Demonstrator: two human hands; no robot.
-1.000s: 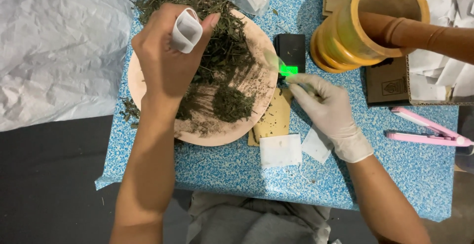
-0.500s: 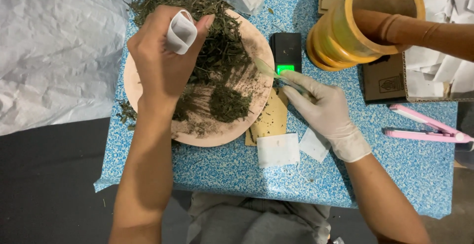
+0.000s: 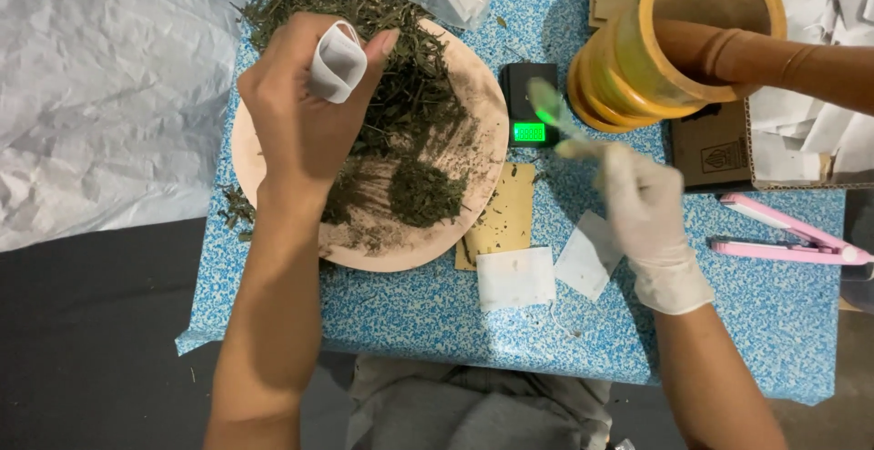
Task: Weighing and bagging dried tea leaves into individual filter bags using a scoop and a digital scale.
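Note:
My bare left hand (image 3: 305, 117) hovers over a round pinkish plate (image 3: 482, 131) heaped with dried green herbs (image 3: 401, 76) and holds a small white empty tea bag (image 3: 337, 60) with its mouth held open. My right hand (image 3: 642, 209), in a white glove, grips a small spoon (image 3: 551, 108), blurred, lifted above a small black scale with a green lit display (image 3: 530, 104). A patch of finer crushed herb (image 3: 423, 190) lies on the near part of the plate.
A yellow wooden mortar (image 3: 678, 45) with a brown pestle (image 3: 774, 54) stands at the back right beside a cardboard box (image 3: 719, 145). Flat white tea bags (image 3: 516, 277) lie on the blue speckled tabletop (image 3: 765, 313). A pink heat sealer (image 3: 783, 240) rests at the right.
My right hand has drawn back to the right, away from the plate, and lifted the spoon above the scale. The left hand with the tea bag has stayed over the plate.

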